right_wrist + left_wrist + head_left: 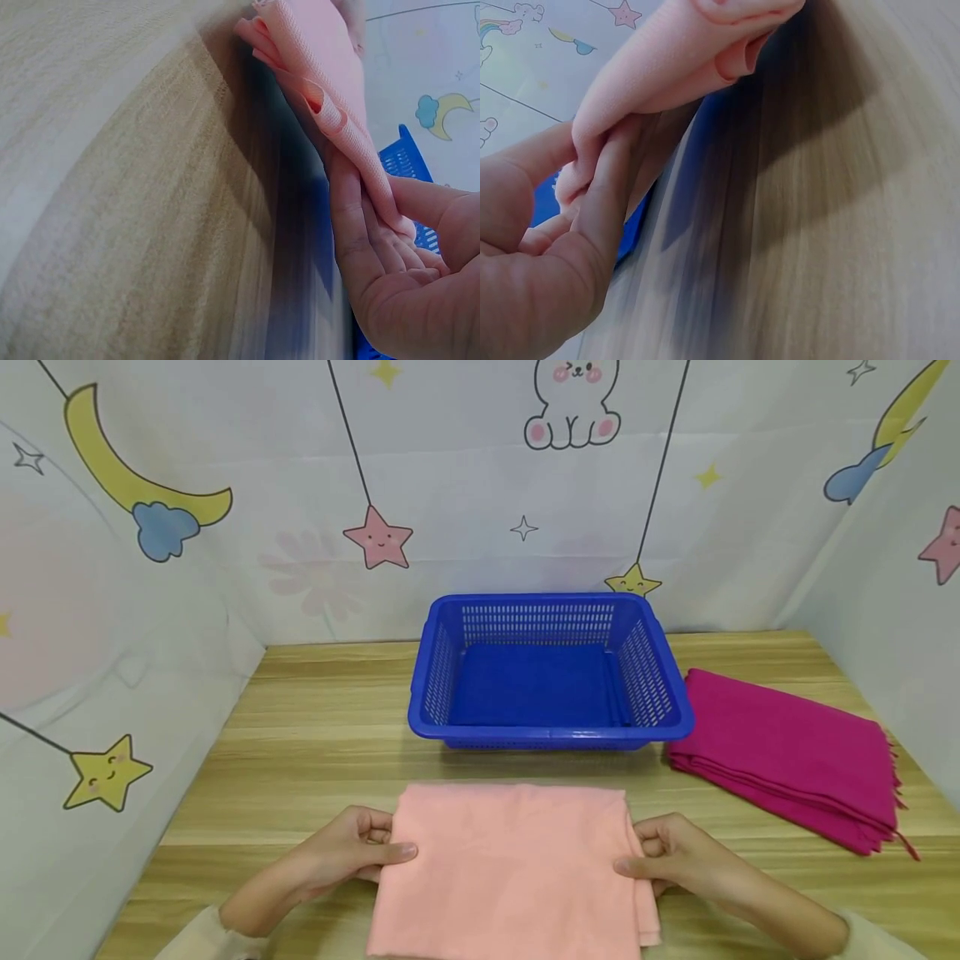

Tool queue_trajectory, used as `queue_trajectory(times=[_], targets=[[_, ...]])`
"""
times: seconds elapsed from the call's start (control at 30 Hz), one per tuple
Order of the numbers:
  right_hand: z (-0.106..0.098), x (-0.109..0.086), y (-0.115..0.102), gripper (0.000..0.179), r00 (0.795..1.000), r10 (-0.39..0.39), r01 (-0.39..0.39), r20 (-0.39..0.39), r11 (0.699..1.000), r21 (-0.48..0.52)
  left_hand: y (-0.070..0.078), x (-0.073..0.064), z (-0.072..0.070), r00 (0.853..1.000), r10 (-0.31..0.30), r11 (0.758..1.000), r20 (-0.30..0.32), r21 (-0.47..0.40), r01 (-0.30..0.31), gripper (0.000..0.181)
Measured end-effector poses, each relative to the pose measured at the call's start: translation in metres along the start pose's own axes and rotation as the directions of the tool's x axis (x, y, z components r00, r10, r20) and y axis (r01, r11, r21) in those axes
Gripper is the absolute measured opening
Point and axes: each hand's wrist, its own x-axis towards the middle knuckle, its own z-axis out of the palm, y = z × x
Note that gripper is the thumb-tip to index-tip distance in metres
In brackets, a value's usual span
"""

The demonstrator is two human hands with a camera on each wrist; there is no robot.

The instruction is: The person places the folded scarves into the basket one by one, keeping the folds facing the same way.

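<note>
A folded pink cloth [510, 868] is held between both hands at the front of the table. The left hand [348, 852] pinches its left edge, thumb on top and fingers beneath. On the opposite edge, the right hand [678, 860] pinches it the same way. Both wrist views show the cloth [652, 75] raised off the wood, its layers hanging in loose folds. Behind it stands a blue plastic basket [551, 732] with a folded blue cloth [532, 683] lying flat inside.
A folded magenta cloth [787, 752] with fringed ends lies right of the basket, touching or very near its side. The wooden table [315, 718] is bounded by white printed curtains [465, 468] at the back and both sides.
</note>
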Motion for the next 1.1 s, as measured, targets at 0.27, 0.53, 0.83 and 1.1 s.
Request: queue_trajectory(times=[0.27,0.53,0.83,1.1], targets=[[-0.004,-0.002,-0.008,0.023,1.0,-0.028,0.028,0.0,0.998,-0.049,0.004,-0.007,0.004,0.999,0.025,1.0,-0.035,0.006,-0.025,0.025],[-0.007,-0.004,-0.02,0.021,0.998,-0.07,0.07,0.004,0.991,-0.116,0.012,-0.011,0.007,0.997,0.076,0.997,-0.018,0.011,-0.076,0.023],[-0.01,-0.006,-0.03,0.024,0.997,-0.079,0.081,0.018,0.991,-0.106,0.022,-0.015,0.007,0.995,0.096,0.995,0.008,0.02,-0.096,0.022],[-0.011,-0.01,-0.041,0.023,0.999,-0.052,0.052,0.003,0.99,-0.135,0.035,-0.018,0.011,0.996,0.083,0.996,-0.016,0.029,-0.082,0.03]])
